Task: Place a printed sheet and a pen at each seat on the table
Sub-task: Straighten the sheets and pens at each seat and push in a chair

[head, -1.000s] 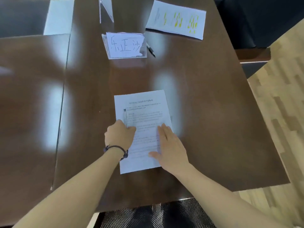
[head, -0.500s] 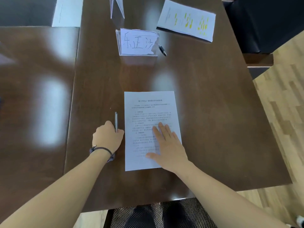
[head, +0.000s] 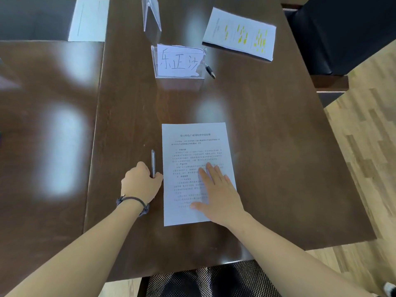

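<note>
sheet (head: pixel 194 146): thin, floppy, slides easily; right hand (head: pixel 220 189) flat on it.
pen (head: pixel 153 162): light, rolls; left hand (head: pixel 139 183) pinches lower end.

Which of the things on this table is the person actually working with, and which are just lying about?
In use:
- printed sheet, pressed flat by the right hand
- pen, held at its near end by the left hand, just left of the sheet

Lying about:
- name card in a clear stand
- second pen beside it
- yellow-marked sheet
- empty clear stand

Pen (head: pixel 153 162) now left of sheet (head: pixel 194 146) (formerly atop it).
</note>
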